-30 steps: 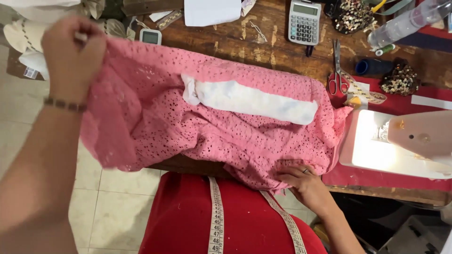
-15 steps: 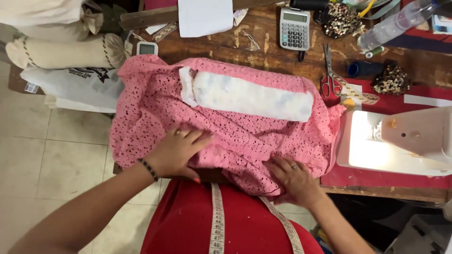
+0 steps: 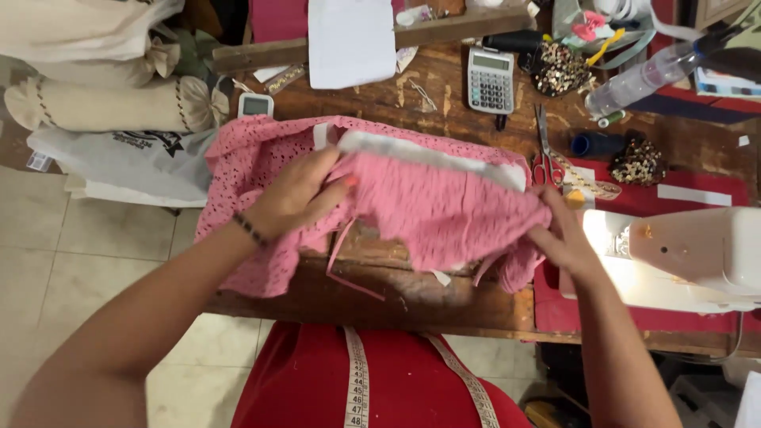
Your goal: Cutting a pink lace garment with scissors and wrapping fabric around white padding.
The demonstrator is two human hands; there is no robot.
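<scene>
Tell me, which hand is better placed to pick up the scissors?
The right hand, probably. It grips the pink fabric at its right end, directly below the scissors. The left hand holds the fabric's other side, farther away.

Even, soft room light; the sewing machine lamp (image 3: pixel 614 238) glares white; edges slightly blurred.

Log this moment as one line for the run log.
left hand: grips pink fabric | right hand: grips fabric's right edge | fabric: folded, white strip on top | sewing machine: right
</scene>
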